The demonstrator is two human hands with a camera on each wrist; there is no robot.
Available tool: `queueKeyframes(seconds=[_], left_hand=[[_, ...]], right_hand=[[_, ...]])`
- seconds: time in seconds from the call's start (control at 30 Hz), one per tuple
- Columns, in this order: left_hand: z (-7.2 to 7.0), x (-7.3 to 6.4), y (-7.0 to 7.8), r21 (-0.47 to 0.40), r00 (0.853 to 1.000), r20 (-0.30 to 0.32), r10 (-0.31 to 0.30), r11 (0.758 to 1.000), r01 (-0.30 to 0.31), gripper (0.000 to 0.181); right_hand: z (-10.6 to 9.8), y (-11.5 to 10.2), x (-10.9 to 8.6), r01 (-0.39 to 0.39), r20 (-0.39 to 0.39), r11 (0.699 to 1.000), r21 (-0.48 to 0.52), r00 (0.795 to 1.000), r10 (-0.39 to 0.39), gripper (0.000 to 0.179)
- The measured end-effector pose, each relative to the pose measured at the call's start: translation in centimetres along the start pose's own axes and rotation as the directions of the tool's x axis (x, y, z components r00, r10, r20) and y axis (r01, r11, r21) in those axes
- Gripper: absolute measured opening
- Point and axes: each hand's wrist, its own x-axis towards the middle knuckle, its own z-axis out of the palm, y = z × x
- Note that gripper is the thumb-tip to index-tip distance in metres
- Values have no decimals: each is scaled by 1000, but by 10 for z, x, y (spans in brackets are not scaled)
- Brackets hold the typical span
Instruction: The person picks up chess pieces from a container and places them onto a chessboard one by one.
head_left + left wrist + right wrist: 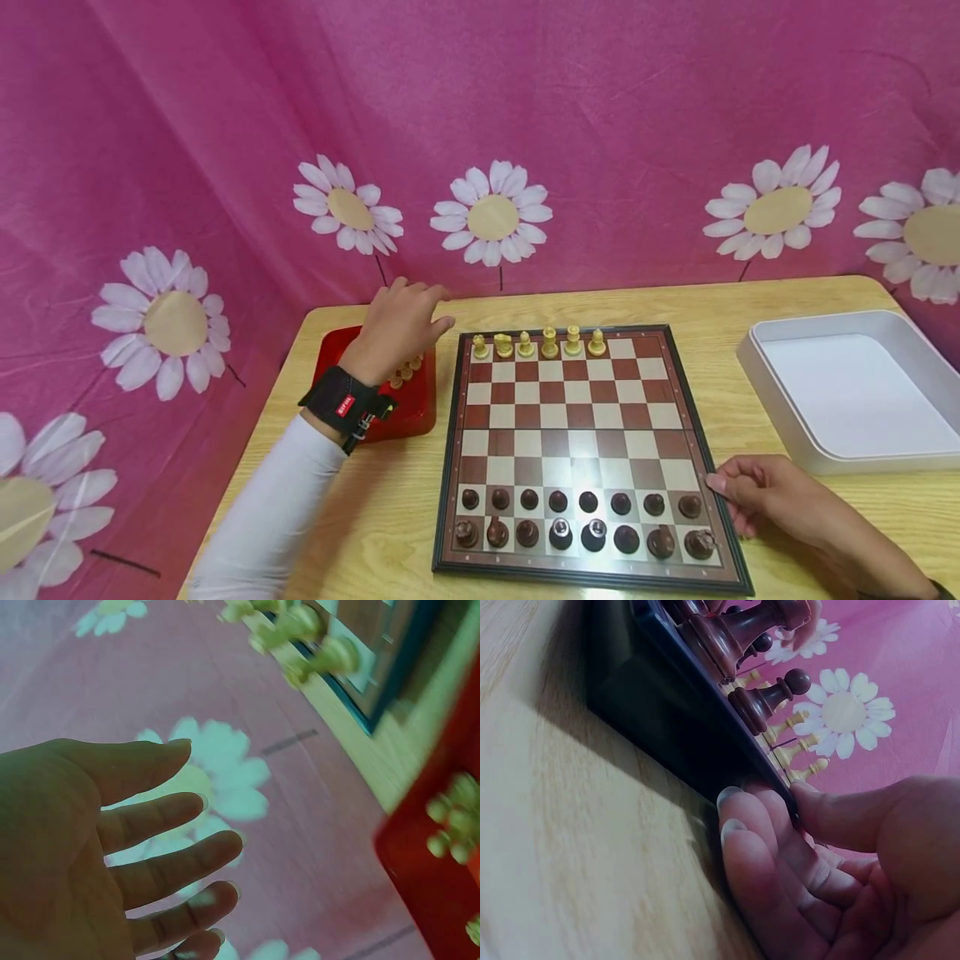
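My left hand (397, 329) is raised above the red tray (414, 417), fingers extended and nothing in them; the left wrist view also shows this hand (71, 847) empty. Light chess pieces (407, 372) lie in the tray, partly hidden by the hand and wrist. At the chessboard's (573, 446) right edge, my right hand (787, 500) grips the rim, thumb on top and curled fingers (754, 874) against the side. Several light pieces (550, 343) stand along the far row, from the left corner. Dark pawns (558, 501) and dark back-row pieces (527, 533) fill the two near rows.
A white tray (810, 433) stands on the wooden table (600, 308) to the right of the board. Pink cloth (615, 150) printed with daisies hangs behind the table and along its left side.
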Motion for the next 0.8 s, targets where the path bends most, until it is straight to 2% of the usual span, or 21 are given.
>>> queueKeyframes(seconds=[0.17, 0.33, 0.5, 0.8], left_hand=[[6, -9, -27, -18, 994, 58, -91, 996, 92, 43], [14, -12, -53, -5, 978, 129, -161, 987, 163, 41], [20, -15, -72, 15, 968, 176, -177, 984, 177, 37], [28, -26, -91, -4, 958, 205, -201, 978, 206, 37]], right_hand=[[-1, 0, 0, -2, 9, 1000, 0, 1000, 2, 27], [-1, 1, 0, 6, 5, 1000, 7, 1000, -6, 27], [-1, 3, -1, -7, 10, 1000, 11, 1000, 7, 28], [-1, 1, 0, -14, 11, 1000, 11, 1000, 14, 28]])
